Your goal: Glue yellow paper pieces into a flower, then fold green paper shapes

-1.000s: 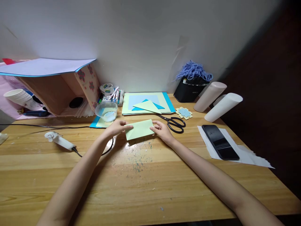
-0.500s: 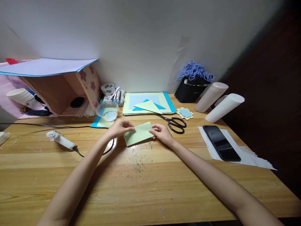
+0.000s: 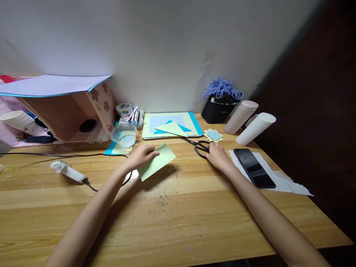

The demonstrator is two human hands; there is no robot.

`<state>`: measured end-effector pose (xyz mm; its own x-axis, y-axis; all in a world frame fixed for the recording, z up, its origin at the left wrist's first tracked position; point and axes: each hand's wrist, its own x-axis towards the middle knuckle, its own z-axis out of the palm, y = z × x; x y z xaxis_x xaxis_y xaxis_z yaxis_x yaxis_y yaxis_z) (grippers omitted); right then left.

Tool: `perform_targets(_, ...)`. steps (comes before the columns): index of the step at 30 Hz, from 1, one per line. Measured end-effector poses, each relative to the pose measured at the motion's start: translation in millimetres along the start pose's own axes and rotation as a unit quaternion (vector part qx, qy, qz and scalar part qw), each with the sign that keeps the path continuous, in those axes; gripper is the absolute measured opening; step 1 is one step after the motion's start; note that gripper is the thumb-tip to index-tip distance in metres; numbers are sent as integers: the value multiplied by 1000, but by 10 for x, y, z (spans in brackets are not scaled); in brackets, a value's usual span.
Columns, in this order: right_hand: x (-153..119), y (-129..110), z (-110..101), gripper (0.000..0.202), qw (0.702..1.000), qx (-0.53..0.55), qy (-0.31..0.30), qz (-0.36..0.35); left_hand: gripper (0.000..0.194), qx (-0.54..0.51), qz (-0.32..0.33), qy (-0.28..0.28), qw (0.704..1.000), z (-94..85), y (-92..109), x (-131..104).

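A pale green sheet of paper (image 3: 157,163) is pinched along its upper left side by my left hand (image 3: 143,156), tilted a little above the wooden table. My right hand (image 3: 218,155) is closed around the black handles of the scissors (image 3: 198,145), whose blades point left toward the paper stack. The fingertips on the far side of the handles are partly hidden. Just behind my right hand lies a flower cut-out (image 3: 213,135) in pale yellow and light blue. Yellow-green and blue sheets (image 3: 146,126) lie stacked by the wall, with a loose triangular piece (image 3: 171,128) on top.
Left of my arm lie a white glue gun (image 3: 69,172) and its black cord. A clear plastic bowl (image 3: 124,135), markers (image 3: 134,118) and an open box (image 3: 101,105) stand behind. On the right are a phone (image 3: 254,168), two rolls (image 3: 257,129) and a black holder (image 3: 218,111) with blue yarn.
My right hand has let go of the green paper and moved right onto the scissors' handles. The paper, now in my left hand alone, has tilted. The whole view has shifted slightly.
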<state>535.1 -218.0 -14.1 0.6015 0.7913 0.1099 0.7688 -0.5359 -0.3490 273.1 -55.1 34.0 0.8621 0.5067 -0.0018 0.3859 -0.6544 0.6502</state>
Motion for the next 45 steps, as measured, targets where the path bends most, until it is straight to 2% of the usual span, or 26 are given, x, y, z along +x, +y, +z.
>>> perform_targets(3,-11,84,-22,27,994,-108,-24,-13,33,-12,5,-29,1000,-53,57,-42)
perform_targets(6,-73,4,-31,22,990,-124,-56,-34,31,-37,-14,-34,999,-68,98,-72)
perform_targets(10,-222,-108,-51,15,993,-62,-102,-20,30,-33,-24,3,999,-60,101,-75)
perform_targets(13,-315,-172,-73,19,988,77,-133,5,29,-6,-4,29,1000,-71,102,-76)
perform_targets(14,-338,-202,-80,18,975,160,-153,8,30,2,3,31,1000,-81,107,-80)
perform_targets(15,-358,-240,-86,17,950,257,-177,9,30,8,9,31,999,-94,114,-85)
perform_targets(17,-399,-335,-88,22,865,451,-221,8,32,15,15,32,999,-124,127,-98)
perform_targets(19,-453,-440,-68,32,787,570,-235,11,33,17,18,34,999,-154,135,-109)
perform_targets(22,-559,-578,-3,30,733,630,-255,34,34,15,23,39,999,-183,125,-114)
perform_targets(25,-658,-663,69,37,677,674,-293,33,33,8,32,52,998,-180,102,-102)
perform_targets(28,-722,-688,113,48,644,687,-336,-2,33,1,35,61,998,-154,88,-91)
perform_targets(31,-773,-676,123,63,650,657,-379,-41,33,-10,37,62,997,-127,94,-89)
perform_targets(36,-853,-665,81,64,709,580,-392,-79,33,-33,32,50,998,-109,103,-90)
perform_targets(38,-861,-666,56,63,723,563,-392,-83,33,-43,26,49,998,-111,97,-90)
perform_targets(45,-835,-656,-27,65,734,536,-410,-80,34,-66,20,42,997,-124,86,-96)
